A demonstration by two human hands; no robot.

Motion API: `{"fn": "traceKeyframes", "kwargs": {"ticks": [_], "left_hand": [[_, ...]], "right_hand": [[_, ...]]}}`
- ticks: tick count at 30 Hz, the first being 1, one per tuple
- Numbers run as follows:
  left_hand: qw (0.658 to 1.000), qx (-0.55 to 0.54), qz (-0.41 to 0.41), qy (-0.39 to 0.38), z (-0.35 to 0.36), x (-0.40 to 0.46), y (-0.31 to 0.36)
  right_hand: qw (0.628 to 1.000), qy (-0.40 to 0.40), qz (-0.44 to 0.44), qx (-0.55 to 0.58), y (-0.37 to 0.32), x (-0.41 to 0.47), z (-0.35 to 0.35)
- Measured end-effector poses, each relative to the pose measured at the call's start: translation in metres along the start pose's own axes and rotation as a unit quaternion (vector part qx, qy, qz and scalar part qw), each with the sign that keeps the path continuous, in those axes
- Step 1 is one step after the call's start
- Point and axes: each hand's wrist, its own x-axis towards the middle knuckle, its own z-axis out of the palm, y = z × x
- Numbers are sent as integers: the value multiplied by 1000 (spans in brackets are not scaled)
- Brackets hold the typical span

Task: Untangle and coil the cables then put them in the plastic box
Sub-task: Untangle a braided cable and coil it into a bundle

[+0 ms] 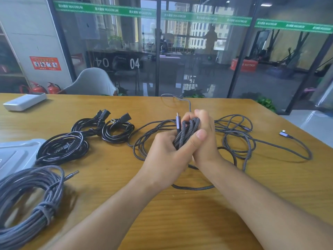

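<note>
Hands: left hand (168,150) and right hand (203,136) both grip the braided cable (187,131) bundle.
Handling: light, limp, grippy; loops spring loose.
Hold: bundle's middle.

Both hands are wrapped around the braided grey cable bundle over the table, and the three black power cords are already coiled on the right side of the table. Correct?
Not quite. The head view shows the three black power cords coiled on the left side of the table, not the right. The rest holds: left hand and right hand both grip the braided grey cable bundle.
</note>
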Motion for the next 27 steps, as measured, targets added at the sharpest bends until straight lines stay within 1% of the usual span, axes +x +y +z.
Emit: {"fn": "traceKeyframes", "kwargs": {"ticks": [3,7,9,11,13,18,20,25,27], "left_hand": [[1000,7,5,-8,0,-2,0],[999,39,18,-19,-3,0,-1],[997,55,16,-43,-9,3,-1],[995,63,-11,-74,-17,3,-1],[993,58,-32,-93,-19,2,1],[994,-6,-63,-94,-8,1,9],[994,-13,-62,-92,-5,-1,9],[994,40,-21,-96,-7,-2,7],[993,41,-23,-111,-12,-1,11]], "right_hand": [[999,17,21,29,3,-1,-3],[999,-17,-8,34,0,-4,-4],[998,-56,-39,7,-4,-5,-8],[993,-93,-57,-40,-7,-7,-12],[989,-107,-66,-72,-11,-10,-13],[994,-49,-84,-48,-21,-15,-9],[994,-43,-84,-47,-20,-16,-9],[993,-28,-79,-81,-18,-11,-12],[992,-21,-84,-93,-17,-9,-10]]}}
